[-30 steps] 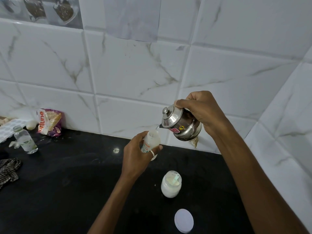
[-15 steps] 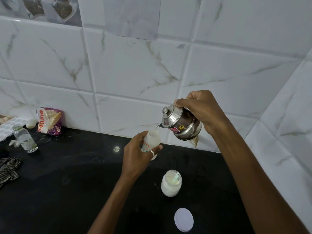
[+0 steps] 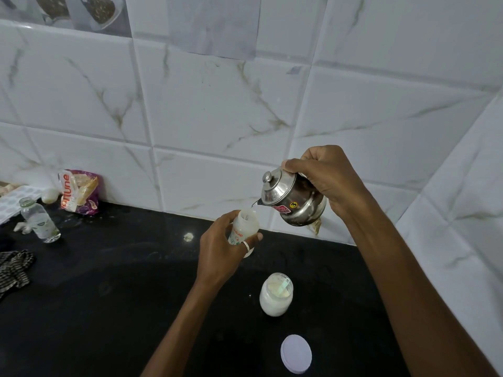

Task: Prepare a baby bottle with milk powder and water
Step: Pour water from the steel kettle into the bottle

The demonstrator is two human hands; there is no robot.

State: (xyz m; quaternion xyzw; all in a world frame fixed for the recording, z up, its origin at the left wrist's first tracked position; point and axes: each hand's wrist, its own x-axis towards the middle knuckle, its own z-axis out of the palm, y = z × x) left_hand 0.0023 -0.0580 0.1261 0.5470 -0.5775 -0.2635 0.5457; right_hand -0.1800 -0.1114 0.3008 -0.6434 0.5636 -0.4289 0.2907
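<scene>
Above the counter [image 3: 81, 308], the left hand [image 3: 220, 248] is gripping the upright bottle [image 3: 245, 227] just below and left of the spout, while the right hand [image 3: 326, 178] is clasping the kettle [image 3: 291, 200], tilting it leftward over the bottle's mouth.

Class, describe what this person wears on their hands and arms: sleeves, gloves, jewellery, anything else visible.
Both forearms are bare as far as the frame shows: no sleeves, gloves, watch or bracelet. The left hand wears one plain, light-coloured ring on a finger. The right hand shows no jewellery.
</scene>
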